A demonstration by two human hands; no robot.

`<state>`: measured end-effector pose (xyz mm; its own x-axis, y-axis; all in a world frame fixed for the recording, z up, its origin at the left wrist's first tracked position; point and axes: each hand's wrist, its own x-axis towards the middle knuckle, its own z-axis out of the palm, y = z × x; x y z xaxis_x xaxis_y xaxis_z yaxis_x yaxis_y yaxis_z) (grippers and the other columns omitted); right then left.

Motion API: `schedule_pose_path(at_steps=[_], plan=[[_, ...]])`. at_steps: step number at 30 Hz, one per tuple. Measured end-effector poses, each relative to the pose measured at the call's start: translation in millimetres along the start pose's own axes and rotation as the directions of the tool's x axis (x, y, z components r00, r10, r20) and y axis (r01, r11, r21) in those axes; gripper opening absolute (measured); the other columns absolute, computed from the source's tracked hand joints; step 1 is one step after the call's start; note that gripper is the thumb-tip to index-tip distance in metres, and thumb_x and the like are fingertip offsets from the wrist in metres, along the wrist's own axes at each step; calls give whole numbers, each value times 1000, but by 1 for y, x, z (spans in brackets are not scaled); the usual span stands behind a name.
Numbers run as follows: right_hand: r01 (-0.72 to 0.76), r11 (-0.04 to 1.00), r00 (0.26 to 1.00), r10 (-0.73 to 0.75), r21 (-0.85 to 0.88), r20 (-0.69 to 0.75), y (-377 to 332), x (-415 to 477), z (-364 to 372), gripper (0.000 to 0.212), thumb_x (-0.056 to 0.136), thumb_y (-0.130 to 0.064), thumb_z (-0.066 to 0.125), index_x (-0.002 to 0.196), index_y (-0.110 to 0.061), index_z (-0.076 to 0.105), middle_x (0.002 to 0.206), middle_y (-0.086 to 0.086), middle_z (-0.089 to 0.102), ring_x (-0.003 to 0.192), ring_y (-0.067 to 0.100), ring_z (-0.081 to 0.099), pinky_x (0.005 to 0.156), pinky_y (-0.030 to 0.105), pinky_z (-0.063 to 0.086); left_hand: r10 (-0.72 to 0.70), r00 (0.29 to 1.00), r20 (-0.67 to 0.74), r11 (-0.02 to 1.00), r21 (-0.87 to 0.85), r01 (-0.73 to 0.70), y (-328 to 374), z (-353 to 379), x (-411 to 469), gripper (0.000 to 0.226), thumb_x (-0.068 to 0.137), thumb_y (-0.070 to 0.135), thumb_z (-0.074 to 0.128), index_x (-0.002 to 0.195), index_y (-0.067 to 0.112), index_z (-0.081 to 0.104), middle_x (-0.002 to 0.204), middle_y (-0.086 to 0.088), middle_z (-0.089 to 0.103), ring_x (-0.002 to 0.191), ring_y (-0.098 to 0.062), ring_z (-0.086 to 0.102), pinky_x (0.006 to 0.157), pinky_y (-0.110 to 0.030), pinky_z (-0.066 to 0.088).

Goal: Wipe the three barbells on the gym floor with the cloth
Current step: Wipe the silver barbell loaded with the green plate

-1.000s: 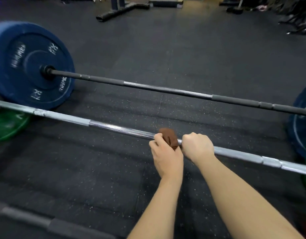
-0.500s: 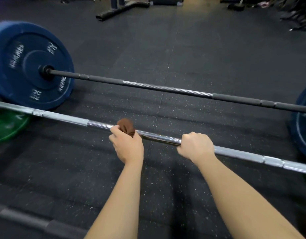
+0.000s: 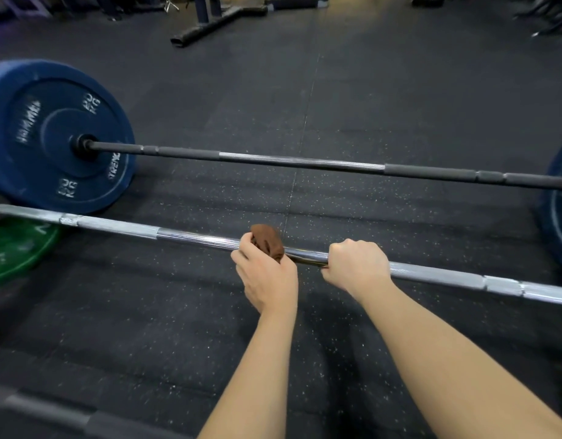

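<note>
- the gym floor (image 3: 400, 90) carries three bars lying roughly parallel, probably so each can be reached in turn: black barbell (image 3: 305, 161) farthest, chrome barbell (image 3: 115, 225) in the middle, third bar (image 3: 51, 413) nearest and blurred.
- the blue plate (image 3: 51, 122) on the black barbell reads "20 kg" twice, plus a partial "trenc"; another word is too blurred to read.
- the green plate (image 3: 17, 255) has unreadable marks.
- the right hand (image 3: 357, 267) is clenched around the chrome barbell, likely to stop it rolling.
- the left hand (image 3: 267, 277) grips the cloth (image 3: 267, 240), bunched over the chrome shaft near the right hand.
</note>
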<state>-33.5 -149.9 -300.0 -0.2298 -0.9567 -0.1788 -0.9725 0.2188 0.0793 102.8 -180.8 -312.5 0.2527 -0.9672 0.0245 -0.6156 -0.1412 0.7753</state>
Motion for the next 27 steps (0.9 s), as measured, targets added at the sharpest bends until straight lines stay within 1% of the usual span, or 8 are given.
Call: schedule_pose_path(at_steps=[5,11,15,18,20,22,25,27], plan=[[8,1000,1000,-8,-4,-6,1,0,2,25,95,-43,52,86,-19,55,65,-4,46,63,24,53,62,33,41,-181,971,-155,982,17,186,-16,-23,66,37,93,16,64,125,15,48,130,-12,39,110,-35,51,75,-44,41],[3,1000,1000,-3,-17,-14,0,2,2,27,95,-45,52,87,-19,55,65,-5,45,65,25,54,63,32,41,-100,994,-36,962,251,106,-19,-32,79,31,94,20,66,120,15,49,142,-11,27,113,-36,44,75,-45,43],[-24,999,1000,24,-26,-7,-3,0,-1,28,93,-48,51,88,-21,59,69,-5,51,68,23,59,63,31,43,-167,984,69,960,237,147,-13,-45,83,34,97,17,61,127,14,45,144,-11,23,118,-36,43,78,-42,42],[-41,999,999,41,-14,-1,-5,-1,-7,30,90,-53,50,93,-23,55,84,-4,61,78,24,65,66,32,44,-206,968,141,966,189,178,-9,-56,85,32,98,15,59,127,15,45,142,-12,26,118,-35,45,78,-39,39],[24,1000,1000,-24,-13,-18,-23,3,-12,35,90,-58,48,96,-24,47,99,-3,66,89,25,68,67,33,43,-199,966,166,972,160,173,-11,-61,86,32,99,14,59,126,16,44,140,-12,26,117,-35,47,79,-37,38],[84,995,996,-84,45,3,-52,15,-16,39,91,-61,47,99,-22,44,101,-2,64,90,26,67,67,34,43,-198,964,178,978,107,181,-14,-61,87,30,99,13,58,125,16,44,137,-12,28,115,-34,48,79,-36,38],[127,983,987,-138,130,77,-93,40,-26,39,92,-55,52,110,-20,49,106,1,62,93,26,64,73,36,49,-212,964,162,977,50,207,-18,-59,86,26,99,13,58,121,18,45,134,-11,29,111,-33,50,77,-37,38],[148,982,987,-155,116,52,-108,51,-27,37,91,-50,55,112,-19,53,110,2,64,94,27,64,73,37,49,-204,969,142,979,44,200,-22,-58,86,24,99,14,59,118,18,45,132,-9,31,109,-32,51,75,-38,39]])
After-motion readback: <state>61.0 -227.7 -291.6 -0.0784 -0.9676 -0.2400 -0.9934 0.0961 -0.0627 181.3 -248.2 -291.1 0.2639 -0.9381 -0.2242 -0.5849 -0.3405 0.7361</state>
